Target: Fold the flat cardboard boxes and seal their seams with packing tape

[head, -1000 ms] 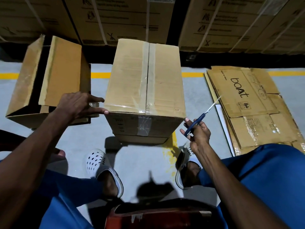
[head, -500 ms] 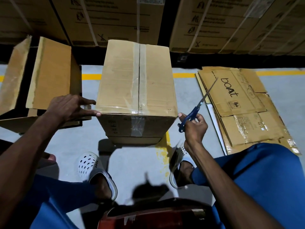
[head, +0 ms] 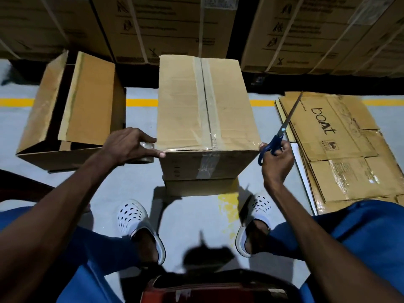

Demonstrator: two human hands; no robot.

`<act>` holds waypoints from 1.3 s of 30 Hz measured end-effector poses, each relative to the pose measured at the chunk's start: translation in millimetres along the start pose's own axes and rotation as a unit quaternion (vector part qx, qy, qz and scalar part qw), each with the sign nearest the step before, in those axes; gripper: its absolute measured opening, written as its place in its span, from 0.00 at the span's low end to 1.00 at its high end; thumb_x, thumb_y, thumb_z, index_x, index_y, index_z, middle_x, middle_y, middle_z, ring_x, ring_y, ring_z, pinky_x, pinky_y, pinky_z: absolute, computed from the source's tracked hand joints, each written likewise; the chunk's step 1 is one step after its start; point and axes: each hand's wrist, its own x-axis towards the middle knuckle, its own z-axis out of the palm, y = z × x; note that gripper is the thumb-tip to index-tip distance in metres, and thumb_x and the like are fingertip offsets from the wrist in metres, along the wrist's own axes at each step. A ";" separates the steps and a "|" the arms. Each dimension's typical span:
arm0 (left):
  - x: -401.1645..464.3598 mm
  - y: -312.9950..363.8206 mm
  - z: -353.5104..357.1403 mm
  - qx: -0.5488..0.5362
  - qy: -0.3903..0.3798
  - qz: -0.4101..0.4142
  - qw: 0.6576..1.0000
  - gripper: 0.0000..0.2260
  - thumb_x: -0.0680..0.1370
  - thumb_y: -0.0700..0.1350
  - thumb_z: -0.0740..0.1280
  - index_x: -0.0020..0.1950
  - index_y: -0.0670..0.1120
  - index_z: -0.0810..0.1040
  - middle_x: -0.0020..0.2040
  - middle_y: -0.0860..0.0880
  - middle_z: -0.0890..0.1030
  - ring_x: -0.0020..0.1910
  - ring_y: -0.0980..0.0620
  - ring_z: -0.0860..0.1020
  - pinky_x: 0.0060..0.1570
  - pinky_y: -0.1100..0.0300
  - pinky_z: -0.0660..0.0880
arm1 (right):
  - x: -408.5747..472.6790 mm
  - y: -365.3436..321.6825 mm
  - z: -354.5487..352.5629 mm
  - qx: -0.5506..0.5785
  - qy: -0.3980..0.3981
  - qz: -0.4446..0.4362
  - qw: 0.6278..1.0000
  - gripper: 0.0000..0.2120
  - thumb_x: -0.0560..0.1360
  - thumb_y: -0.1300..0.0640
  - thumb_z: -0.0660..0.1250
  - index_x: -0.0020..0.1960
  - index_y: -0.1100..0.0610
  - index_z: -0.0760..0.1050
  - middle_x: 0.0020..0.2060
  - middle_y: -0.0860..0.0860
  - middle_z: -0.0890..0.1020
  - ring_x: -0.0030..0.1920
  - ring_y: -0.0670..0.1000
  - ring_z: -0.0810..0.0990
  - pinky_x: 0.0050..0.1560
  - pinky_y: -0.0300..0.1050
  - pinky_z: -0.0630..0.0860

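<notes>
A folded cardboard box (head: 181, 106) stands on the floor in front of me, its top seam covered by clear tape running front to back. My left hand (head: 129, 146) grips a roll of clear packing tape (head: 147, 153) at the box's near left corner, fingertips touching the edge. A strip of tape lies along the near top edge. My right hand (head: 276, 158) holds blue-handled scissors (head: 282, 132) at the box's near right corner, blades closed and pointing up and away.
An open box (head: 87, 110) lies on its side to the left. Flattened cardboard boxes (head: 341, 149) are stacked on the floor at right. Strapped cartons (head: 306, 29) line the back. My feet in white clogs sit below the box; a red stool edge is near me.
My right hand has raised the scissors and moved in to the box's right corner. The left hand stays at the left corner with the tape roll, which now shows more plainly.
</notes>
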 end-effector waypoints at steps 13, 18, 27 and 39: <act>-3.5 -0.7 0.5 0.009 -0.016 0.017 1.000 0.37 0.68 0.74 0.57 0.68 0.53 0.79 0.58 0.46 0.85 0.38 0.50 0.71 0.31 0.59 0.62 | -33.9 -31.2 23.2 -0.076 -0.205 -0.319 0.922 0.13 0.70 0.64 0.71 0.51 0.52 0.76 0.38 0.54 0.83 0.34 0.51 0.78 0.32 0.44 0.70; -13.7 -6.4 -12.4 -0.056 0.064 0.043 0.995 0.29 0.68 0.76 0.62 0.57 0.58 0.85 0.46 0.48 0.87 0.33 0.54 0.71 0.32 0.60 0.64 | -36.9 -23.6 36.9 -0.121 -0.279 -0.350 0.886 0.22 0.64 0.70 0.73 0.50 0.48 0.77 0.38 0.50 0.84 0.35 0.51 0.80 0.31 0.38 0.61; -4.6 -10.1 6.9 0.055 0.059 -0.015 0.997 0.35 0.66 0.77 0.53 0.63 0.61 0.81 0.49 0.47 0.86 0.43 0.47 0.78 0.35 0.59 0.64 | -36.1 -18.8 40.9 -0.140 -0.261 -0.374 0.879 0.21 0.61 0.71 0.73 0.51 0.54 0.81 0.44 0.49 0.86 0.35 0.53 0.81 0.32 0.37 0.61; 8.7 -15.6 17.3 0.003 0.015 0.011 1.000 0.28 0.74 0.71 0.62 0.67 0.57 0.79 0.59 0.48 0.84 0.53 0.45 0.80 0.42 0.56 0.70 | -73.4 -52.6 75.1 -0.060 -0.313 -0.340 0.885 0.14 0.68 0.62 0.78 0.49 0.53 0.78 0.39 0.48 0.84 0.36 0.51 0.82 0.32 0.42 0.73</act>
